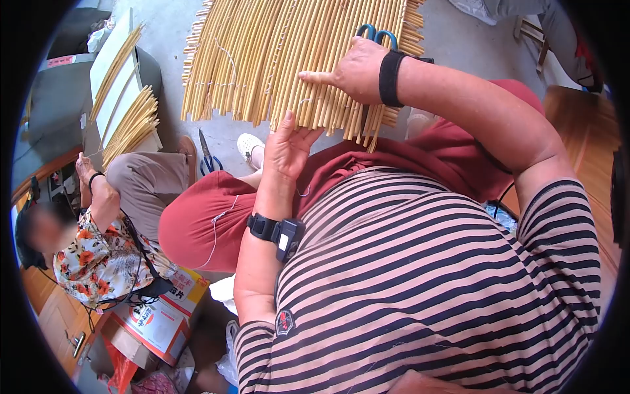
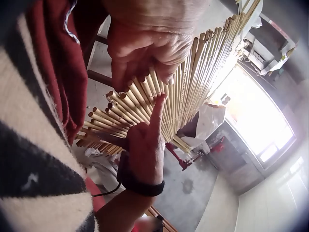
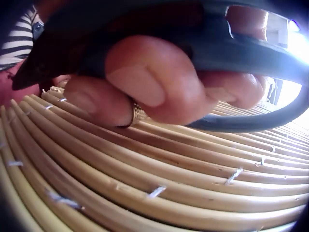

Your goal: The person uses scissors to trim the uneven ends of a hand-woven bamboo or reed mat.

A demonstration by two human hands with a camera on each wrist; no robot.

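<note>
A mat of thin tan sticks [image 1: 246, 79], tied together with white thread, spreads out before me over the lap. My left hand [image 1: 287, 150] grips its near edge, thumb on top and fingers mostly hidden beneath the stick ends. Over the right part of the mat, my right hand [image 1: 359, 71] holds blue-handled scissors [image 1: 393, 41] in its curled fingers. Their dark blades point back toward my body. The right index finger [image 2: 157, 113] stretches out and its tip rests at the sticks, near the left thumb. In the right wrist view, a scissor handle loop [image 3: 241, 124] passes around the fingers.
At the left sits another person in a flowered shirt [image 1: 88, 253]. Beside that person, stick bundles [image 1: 131, 125] lie on a white board [image 1: 117, 62]. A blue-handled cutting tool [image 1: 209, 157] is on the floor. A cardboard box [image 1: 154, 322] stands lower left, a wooden stool [image 1: 530, 39] upper right.
</note>
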